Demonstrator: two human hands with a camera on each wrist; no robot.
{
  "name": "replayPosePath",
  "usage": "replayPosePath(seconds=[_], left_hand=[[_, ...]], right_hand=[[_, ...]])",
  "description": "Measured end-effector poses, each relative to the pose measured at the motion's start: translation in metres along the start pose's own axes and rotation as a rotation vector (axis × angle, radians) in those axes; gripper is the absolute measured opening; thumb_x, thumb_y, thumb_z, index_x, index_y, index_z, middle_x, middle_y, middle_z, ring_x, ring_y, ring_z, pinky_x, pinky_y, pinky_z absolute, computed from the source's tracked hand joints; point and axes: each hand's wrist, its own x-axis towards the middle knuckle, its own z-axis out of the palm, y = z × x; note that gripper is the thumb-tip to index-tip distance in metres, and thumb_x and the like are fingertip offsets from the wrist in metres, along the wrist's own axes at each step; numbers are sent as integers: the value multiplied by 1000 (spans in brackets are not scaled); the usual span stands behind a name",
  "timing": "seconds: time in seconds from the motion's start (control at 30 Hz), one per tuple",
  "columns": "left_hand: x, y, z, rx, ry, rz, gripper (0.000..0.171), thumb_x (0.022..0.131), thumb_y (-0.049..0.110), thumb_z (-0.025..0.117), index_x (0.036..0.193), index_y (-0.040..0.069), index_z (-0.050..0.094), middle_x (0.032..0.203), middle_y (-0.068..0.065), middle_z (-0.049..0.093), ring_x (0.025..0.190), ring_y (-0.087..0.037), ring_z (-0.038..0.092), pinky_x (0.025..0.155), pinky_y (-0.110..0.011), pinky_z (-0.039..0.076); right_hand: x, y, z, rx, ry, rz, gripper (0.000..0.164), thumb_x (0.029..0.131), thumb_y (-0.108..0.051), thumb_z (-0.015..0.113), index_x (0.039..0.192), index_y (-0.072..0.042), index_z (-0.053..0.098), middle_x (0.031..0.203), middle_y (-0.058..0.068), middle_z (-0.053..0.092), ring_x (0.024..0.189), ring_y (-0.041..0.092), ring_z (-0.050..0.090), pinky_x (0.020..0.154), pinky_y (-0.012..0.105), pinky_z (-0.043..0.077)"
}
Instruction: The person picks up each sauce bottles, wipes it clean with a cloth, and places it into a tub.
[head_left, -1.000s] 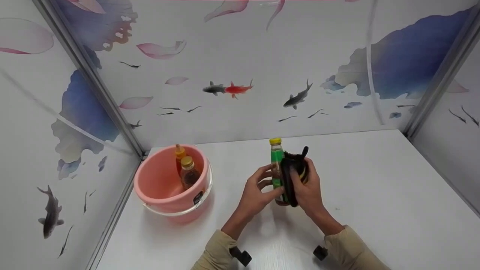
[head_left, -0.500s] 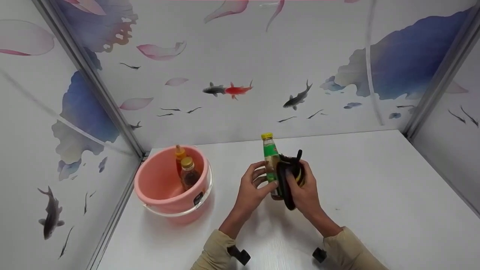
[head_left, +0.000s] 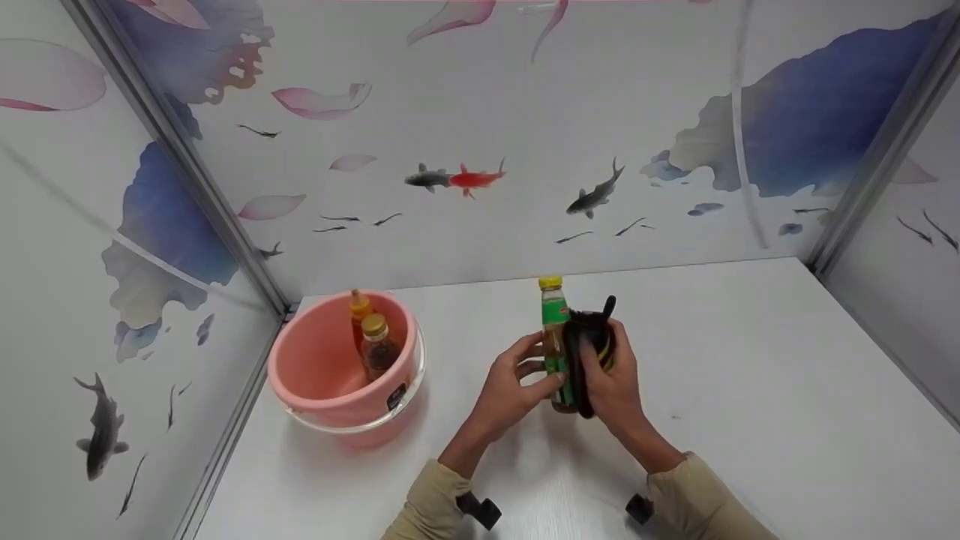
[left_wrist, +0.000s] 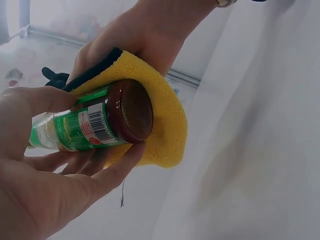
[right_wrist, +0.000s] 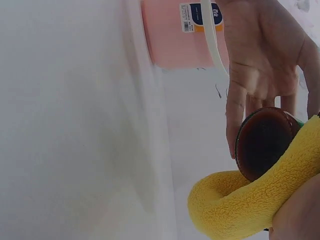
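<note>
My left hand (head_left: 514, 386) grips a glass bottle (head_left: 555, 311) with a yellow cap and green labels, its thumb and fingers around the body. Dark brown shows at the bottle's base in both wrist views. My right hand (head_left: 613, 375) holds a folded cleaning cloth (left_wrist: 172, 120), black outside with a hanging loop and fluffy yellow inside. The yellow side wraps against the bottle's right side. In the right wrist view the cloth (right_wrist: 235, 205) curls below the round base, and the left hand's fingers lie along the bottle's other side.
A pink bucket (head_left: 300, 382) with a white handle stands left on the white table (head_left: 750, 390). Inside it are a squeeze bottle (head_left: 360, 304) with orange contents and a jar-like bottle (head_left: 379, 349) with a gold cap. Printed wall panels enclose the table at the back and sides.
The bottle tilted and shifted left half a second ago, then came back right and more upright. Both hands moved slightly with it, keeping hold of the bottle and cloth.
</note>
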Motion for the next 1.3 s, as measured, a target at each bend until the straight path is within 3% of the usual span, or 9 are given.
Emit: replayPosePath(seconds=[0.23, 0.47, 0.9, 1.07, 1.3], left_hand=[[-2, 0, 3, 89, -25, -14, 66, 99, 36, 80, 157, 26, 52, 144, 2, 64, 131, -16, 66, 116, -48, 54], [-3, -2, 7, 103, -70, -19, 59, 99, 35, 79, 153, 32, 55, 144, 8, 63, 135, -13, 60, 117, -37, 52], [-7, -2, 6, 88, -200, -79, 61, 100, 36, 76, 156, 28, 54, 142, 3, 61, 134, -27, 60, 114, -42, 53], [-6, -3, 7, 94, -179, -105, 66, 96, 41, 83, 154, 32, 55, 143, 6, 61, 130, -19, 62, 114, -55, 53], [-3, -1, 4, 94, -96, -66, 63, 94, 38, 87, 150, 33, 60, 141, 6, 64, 125, -14, 66, 107, -42, 58]], right_hand=[[1, 0, -1, -5, -2, 0, 37, 110, -14, 64, 146, -11, 56, 129, 2, 67, 113, 21, 66, 92, 26, 57], [2, 0, -3, 9, 0, -6, 37, 110, -13, 64, 145, -10, 56, 127, 3, 67, 111, 22, 66, 92, 26, 57], [6, -3, -6, 6, 9, 3, 36, 111, -14, 62, 146, -10, 56, 134, 1, 65, 117, 22, 66, 96, 24, 58], [6, -3, -7, 3, 7, 4, 36, 111, -16, 62, 146, -11, 55, 135, 0, 65, 118, 22, 65, 98, 24, 57], [4, -3, -5, 26, 1, -25, 35, 111, -14, 62, 145, -10, 57, 125, 6, 67, 106, 22, 68, 87, 26, 60]])
